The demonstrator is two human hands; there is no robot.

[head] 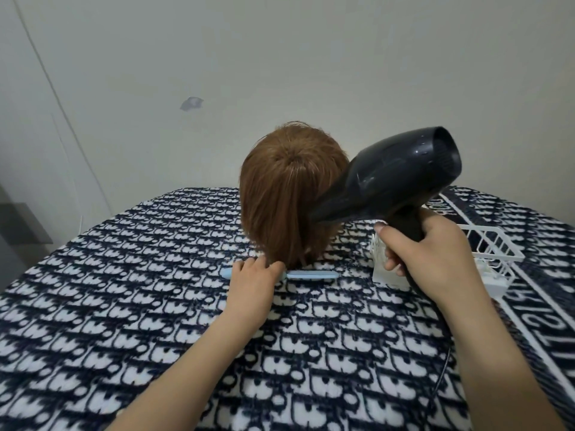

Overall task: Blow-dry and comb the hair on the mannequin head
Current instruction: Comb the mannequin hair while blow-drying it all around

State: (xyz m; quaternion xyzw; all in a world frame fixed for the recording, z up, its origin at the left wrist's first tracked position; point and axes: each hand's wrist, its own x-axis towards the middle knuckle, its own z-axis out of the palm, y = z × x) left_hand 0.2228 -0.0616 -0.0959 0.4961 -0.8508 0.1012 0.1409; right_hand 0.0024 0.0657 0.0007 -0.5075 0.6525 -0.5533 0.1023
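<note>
Where the big dark-blue-and-white blanket (124,306) covers the worktop, a pale wall (280,57) stands behind it, with one small grey mark (192,103) on it. White letters run along the blanket's right border, but they are cut off and I cannot read them.

Near the far edge of the blanket, in the middle, stands the mannequin head (286,194), seen from the back. Its hair is short, straight and reddish brown. It falls smooth from the crown, and the tips reach down to the blanket.

Next comes the black hair dryer (389,178). Its nozzle points left and down and is right against the hair's lower right side, hiding a bit of it. The right hand (435,256) is wrapped tight round the handle, and a black cord (441,337) hangs below.

Behind that hand sits a white wire basket (491,244), partly hidden.

The left hand (252,284) lies over a light blue comb (311,274), fingertips at the hair ends. I cannot tell if it holds the comb.
</note>
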